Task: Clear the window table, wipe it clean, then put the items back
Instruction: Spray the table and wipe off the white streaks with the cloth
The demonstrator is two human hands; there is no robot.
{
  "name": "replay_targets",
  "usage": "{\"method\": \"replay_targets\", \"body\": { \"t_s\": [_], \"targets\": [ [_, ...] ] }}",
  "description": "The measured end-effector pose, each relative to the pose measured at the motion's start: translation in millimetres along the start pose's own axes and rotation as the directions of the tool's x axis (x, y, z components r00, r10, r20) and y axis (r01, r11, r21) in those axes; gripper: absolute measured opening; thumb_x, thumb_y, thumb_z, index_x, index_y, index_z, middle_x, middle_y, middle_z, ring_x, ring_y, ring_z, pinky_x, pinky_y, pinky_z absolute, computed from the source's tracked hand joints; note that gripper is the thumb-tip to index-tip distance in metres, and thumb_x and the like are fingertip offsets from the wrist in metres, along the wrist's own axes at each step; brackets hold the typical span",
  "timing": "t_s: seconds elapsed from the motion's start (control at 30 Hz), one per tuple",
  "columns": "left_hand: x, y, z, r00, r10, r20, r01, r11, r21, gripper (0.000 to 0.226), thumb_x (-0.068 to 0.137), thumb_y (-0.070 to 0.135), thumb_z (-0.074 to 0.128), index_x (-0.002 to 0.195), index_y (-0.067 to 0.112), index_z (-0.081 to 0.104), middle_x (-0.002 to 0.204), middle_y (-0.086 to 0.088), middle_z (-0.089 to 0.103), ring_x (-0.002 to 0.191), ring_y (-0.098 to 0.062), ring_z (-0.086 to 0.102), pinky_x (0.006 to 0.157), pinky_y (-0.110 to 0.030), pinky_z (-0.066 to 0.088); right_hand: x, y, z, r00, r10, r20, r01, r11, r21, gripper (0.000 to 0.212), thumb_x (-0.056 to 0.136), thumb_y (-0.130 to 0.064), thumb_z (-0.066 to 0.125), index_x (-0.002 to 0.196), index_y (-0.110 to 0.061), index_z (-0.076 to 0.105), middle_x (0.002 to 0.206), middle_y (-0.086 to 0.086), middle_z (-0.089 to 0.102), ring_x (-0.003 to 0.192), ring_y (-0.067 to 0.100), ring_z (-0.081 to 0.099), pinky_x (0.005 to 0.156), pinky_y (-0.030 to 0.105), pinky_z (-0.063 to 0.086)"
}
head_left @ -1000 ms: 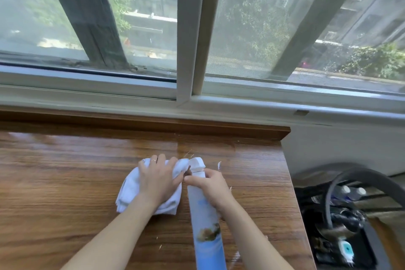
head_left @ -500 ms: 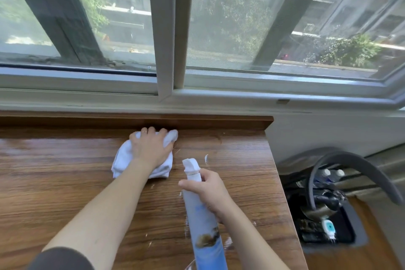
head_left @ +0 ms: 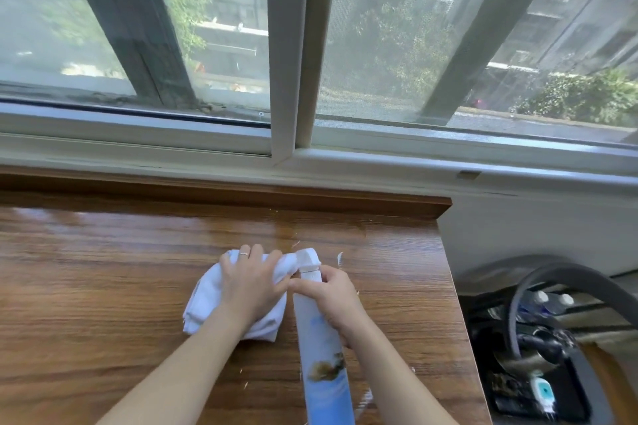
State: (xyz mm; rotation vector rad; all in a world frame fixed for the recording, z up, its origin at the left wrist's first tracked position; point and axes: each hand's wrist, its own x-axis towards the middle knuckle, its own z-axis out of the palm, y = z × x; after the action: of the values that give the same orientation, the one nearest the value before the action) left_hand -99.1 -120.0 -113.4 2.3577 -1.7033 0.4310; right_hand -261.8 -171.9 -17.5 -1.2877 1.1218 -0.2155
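Left hand (head_left: 250,290) presses the crumpled white cloth (head_left: 207,300) flat-fingered; right hand (head_left: 333,298) grips the tall blue-white spray bottle (head_left: 321,355) — nozzle just beside the left fingers (head_left: 257,254).

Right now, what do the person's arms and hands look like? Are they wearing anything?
Both forearms are bare, with no sleeves showing in this view. The left hand wears a thin silver-looking ring on one finger. The right hand shows no ring, watch or glove. No bracelets or marks show on either wrist.
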Motion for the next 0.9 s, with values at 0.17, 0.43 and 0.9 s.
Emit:
{"method": "replay_targets", "body": {
  "t_s": [0.17,0.43,0.9],
  "targets": [
    [34.3,-4.1,14.8,0.996,-0.021,0.081,0.02,1.0,0.019,0.036,0.076,0.053,0.05,0.081,0.02,0.065,0.074,-0.006,0.056,0.073,-0.029,0.055,0.066,-0.041,0.033,7.0,-4.4,0.4,0.998,0.018,-0.058,-0.019,0.999,-0.028,0.047,0.062,-0.052,0.077,0.084,-0.012,0.068,0.076,0.004,0.066,0.074,0.022,0.065,0.071,0.044,0.051],
    [88.5,-5.3,24.5,0.971,-0.029,0.238,0.01,0.997,0.079,0.03,0.077,0.049,0.059,0.089,0.024,0.067,0.082,-0.006,0.06,0.081,-0.031,0.056,0.066,-0.041,0.032,-5.2,5.5,-8.8,0.996,-0.015,-0.083,0.02,0.998,0.061,0.031,0.068,-0.043,0.08,0.057,-0.031,0.054,0.066,-0.007,0.056,0.068,0.015,0.056,0.068,0.034,0.044],
    [-12.4,12.5,-8.1,0.998,-0.044,0.038,0.043,0.999,0.015,0.03,0.076,0.052,0.061,0.081,0.023,0.065,0.073,-0.005,0.055,0.07,-0.031,0.056,0.078,-0.05,0.039,-10.3,1.7,-12.8,0.997,-0.014,-0.073,0.013,1.0,-0.008,0.022,0.069,-0.044,0.081,0.06,-0.031,0.066,0.065,-0.009,0.061,0.067,0.012,0.058,0.066,0.032,0.045]
  ]
}}
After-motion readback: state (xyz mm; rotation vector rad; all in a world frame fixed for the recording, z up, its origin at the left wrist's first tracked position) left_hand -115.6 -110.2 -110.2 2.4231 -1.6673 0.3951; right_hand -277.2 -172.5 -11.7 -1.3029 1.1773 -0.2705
